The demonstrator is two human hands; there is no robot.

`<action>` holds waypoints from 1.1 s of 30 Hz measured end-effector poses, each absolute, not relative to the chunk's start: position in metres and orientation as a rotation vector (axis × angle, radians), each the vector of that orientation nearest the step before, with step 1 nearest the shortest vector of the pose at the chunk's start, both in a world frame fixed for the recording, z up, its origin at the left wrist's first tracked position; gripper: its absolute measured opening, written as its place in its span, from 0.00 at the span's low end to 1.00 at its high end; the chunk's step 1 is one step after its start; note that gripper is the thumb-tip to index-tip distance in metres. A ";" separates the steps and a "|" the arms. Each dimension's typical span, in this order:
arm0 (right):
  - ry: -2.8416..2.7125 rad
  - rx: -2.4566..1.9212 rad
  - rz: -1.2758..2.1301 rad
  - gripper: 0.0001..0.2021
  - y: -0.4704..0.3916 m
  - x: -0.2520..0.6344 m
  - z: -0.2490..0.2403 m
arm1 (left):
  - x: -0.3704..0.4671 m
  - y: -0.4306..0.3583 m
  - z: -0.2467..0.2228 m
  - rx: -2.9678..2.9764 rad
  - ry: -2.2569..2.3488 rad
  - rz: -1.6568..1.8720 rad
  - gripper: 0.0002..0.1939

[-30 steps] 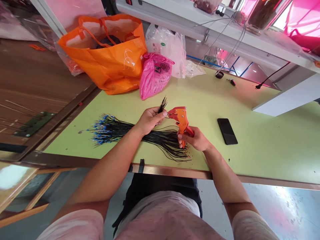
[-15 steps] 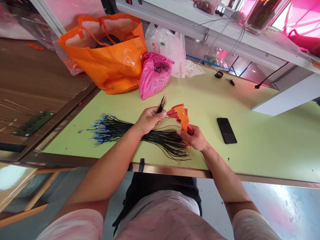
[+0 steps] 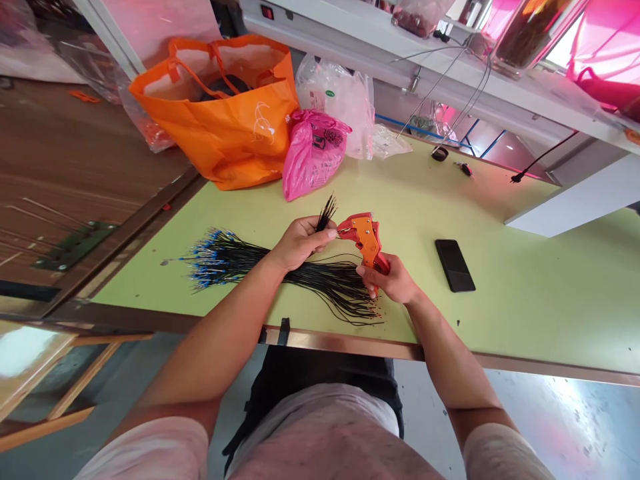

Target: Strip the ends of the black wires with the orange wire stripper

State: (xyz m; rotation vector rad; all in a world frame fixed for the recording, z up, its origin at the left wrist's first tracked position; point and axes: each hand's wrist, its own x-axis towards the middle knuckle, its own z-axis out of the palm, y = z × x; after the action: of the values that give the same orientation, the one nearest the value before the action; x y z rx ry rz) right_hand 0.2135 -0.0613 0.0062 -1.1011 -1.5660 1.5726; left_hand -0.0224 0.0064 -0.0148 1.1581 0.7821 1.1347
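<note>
Wires [image 3: 280, 270], black with blue terminals at the far end, lie fanned in a large bundle across your green table [image 3: 525, 293], most apparently unprocessed. Your left hand [image 3: 300, 241] clenches a small tuft, feeding one end into the orange stripper [image 3: 364, 239], which your right hand [image 3: 393, 279] grasps by the handles.

"What was your work resting on?"

"You had a pale green table [image 3: 525, 293] with a metal strip along its near edge. A spread of black wires [image 3: 300, 273] with blue ends lay flat across it in front of you."

"And farther back?"

"An orange bag [image 3: 225, 127] stood at the far left corner, a pink bag [image 3: 313, 157] just beside it, a clear plastic bag [image 3: 340, 93] behind that. A black phone [image 3: 454, 265] lay flat to your right."
</note>
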 end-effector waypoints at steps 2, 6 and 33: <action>-1.581 -1.091 1.579 0.22 -0.060 0.215 0.005 | -0.023 0.006 -0.017 1.161 0.805 1.138 0.21; -1.624 -1.068 1.601 0.21 -0.059 0.218 0.003 | -0.024 0.006 -0.019 1.179 0.857 1.142 0.19; -1.536 -1.192 1.448 0.25 -0.067 0.201 0.003 | -0.018 0.002 -0.004 1.155 0.882 1.222 0.18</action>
State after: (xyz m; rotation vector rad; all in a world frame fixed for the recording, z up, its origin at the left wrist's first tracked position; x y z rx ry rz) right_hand 0.2006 -0.0667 0.0028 -1.1924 -1.5356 1.4477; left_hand -0.0185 0.0021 -0.0036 1.1547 0.8819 1.2217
